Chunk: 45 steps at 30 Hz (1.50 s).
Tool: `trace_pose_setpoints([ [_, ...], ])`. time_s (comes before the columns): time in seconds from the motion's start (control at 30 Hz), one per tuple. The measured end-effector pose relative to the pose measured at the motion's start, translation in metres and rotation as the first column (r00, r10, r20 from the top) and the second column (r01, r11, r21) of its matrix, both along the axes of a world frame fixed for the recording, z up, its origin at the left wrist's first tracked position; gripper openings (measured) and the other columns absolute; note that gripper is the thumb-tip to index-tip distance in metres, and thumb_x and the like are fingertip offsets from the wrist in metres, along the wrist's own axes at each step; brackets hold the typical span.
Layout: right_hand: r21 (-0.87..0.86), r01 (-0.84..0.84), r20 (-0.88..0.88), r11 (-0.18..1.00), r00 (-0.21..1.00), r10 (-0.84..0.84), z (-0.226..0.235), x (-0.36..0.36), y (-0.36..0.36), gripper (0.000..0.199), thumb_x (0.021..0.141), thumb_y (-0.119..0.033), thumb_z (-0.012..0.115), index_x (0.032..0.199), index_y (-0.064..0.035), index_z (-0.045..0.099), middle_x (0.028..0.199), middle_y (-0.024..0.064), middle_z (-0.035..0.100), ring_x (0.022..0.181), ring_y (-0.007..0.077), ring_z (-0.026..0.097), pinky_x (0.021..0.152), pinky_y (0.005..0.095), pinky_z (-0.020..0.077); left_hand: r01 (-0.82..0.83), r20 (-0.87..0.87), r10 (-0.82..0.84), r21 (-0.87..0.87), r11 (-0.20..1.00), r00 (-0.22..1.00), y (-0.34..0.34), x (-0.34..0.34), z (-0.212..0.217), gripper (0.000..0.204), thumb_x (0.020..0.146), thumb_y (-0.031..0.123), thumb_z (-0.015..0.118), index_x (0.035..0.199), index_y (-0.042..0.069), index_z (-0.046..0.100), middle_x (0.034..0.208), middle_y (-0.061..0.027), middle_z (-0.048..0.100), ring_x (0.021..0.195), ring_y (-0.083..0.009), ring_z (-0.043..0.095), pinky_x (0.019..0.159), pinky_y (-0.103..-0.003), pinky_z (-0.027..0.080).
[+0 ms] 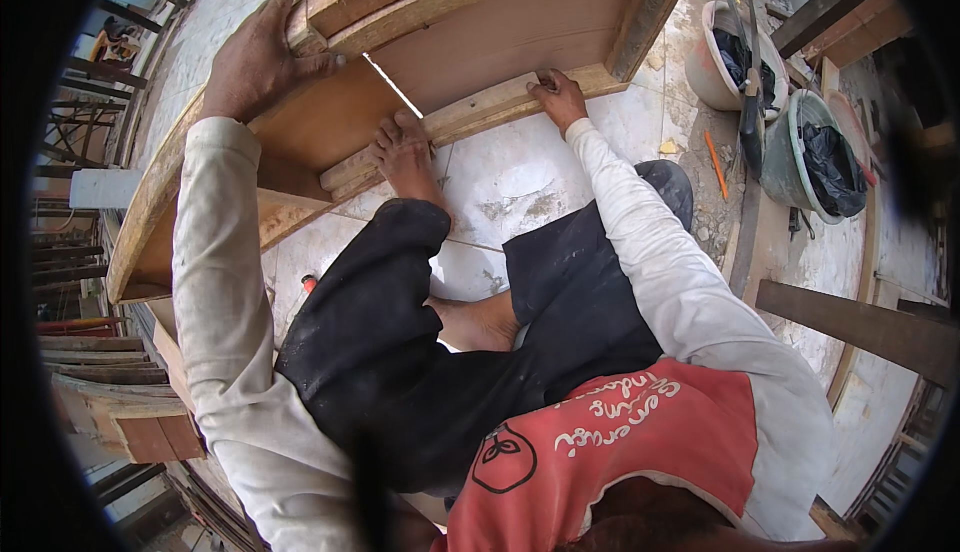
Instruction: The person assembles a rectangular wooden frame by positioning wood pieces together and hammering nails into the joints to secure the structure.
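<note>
A large wooden panel frame (pixel 470 112) stands tilted in front of me, with battens around thin brown board. At the upper left, my left hand (pixel 258 64) grips the frame's far edge, its thumb on the near side and its other fingers partly hidden. My right hand (pixel 560 100) is closed on the near batten, right of the middle, fingers curled over the wood. My bare foot (pixel 408 152) presses against that same batten between the hands. A narrow bright gap (pixel 393 85) shows between two sheets of board.
An orange pencil-like stick (pixel 716 164) lies on the dusty tiled floor (pixel 520 187) to the right. Beyond it stand a white bucket (pixel 708 64) and a grey-green bucket (pixel 790 157) with black plastic, beside a handsaw (pixel 752 102). Stacked timber (pixel 110 377) lies at the left.
</note>
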State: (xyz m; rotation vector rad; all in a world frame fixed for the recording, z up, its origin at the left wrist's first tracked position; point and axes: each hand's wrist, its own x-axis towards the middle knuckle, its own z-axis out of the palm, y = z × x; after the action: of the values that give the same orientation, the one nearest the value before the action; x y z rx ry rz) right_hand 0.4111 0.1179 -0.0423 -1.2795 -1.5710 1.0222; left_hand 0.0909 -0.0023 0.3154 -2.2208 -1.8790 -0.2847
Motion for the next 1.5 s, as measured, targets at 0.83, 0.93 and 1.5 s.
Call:
trace_pose_setpoints([
  [0.83,0.194,-0.128,0.404,0.973,0.914,0.04,0.043,0.013,0.002,0.041,0.071,-0.027,0.08,0.099,0.0002,0.066,0.1,0.0213,0.066,0.093,0.0422,0.063,0.082,0.0481,0.0505,-0.031,0.082,0.045,-0.165,0.986,0.996,0.016,0.024,0.014,0.096,0.062,0.03,0.088,0.143,0.004,0.044,0.137,-0.0233,0.056,0.124,-0.0383,0.057,0.102,-0.041,0.046],
  [0.93,0.214,-0.184,0.49,0.959,0.87,0.057,0.109,-0.001,-0.028,0.039,0.077,-0.03,0.079,0.102,-0.0021,0.068,0.101,0.0184,0.065,0.095,0.0399,0.063,0.082,0.0489,0.0504,0.075,0.054,-0.069,-0.126,0.989,0.996,0.013,0.01,0.014,0.103,0.066,0.029,0.088,0.151,0.004,0.037,0.143,-0.025,0.052,0.134,-0.0364,0.05,0.111,-0.041,0.039],
  [1.5,0.78,-0.517,0.604,0.353,0.769,-0.21,0.336,-0.064,-0.013,0.056,0.068,-0.046,0.081,0.106,-0.0087,0.064,0.099,0.0109,0.068,0.102,0.0293,0.064,0.086,0.0477,0.0463,0.105,0.198,-0.08,-0.121,0.987,0.977,0.024,0.011,0.018,0.086,0.063,0.022,0.086,0.138,-0.002,0.051,0.132,-0.0231,0.061,0.127,-0.0356,0.056,0.107,-0.038,0.042],
])
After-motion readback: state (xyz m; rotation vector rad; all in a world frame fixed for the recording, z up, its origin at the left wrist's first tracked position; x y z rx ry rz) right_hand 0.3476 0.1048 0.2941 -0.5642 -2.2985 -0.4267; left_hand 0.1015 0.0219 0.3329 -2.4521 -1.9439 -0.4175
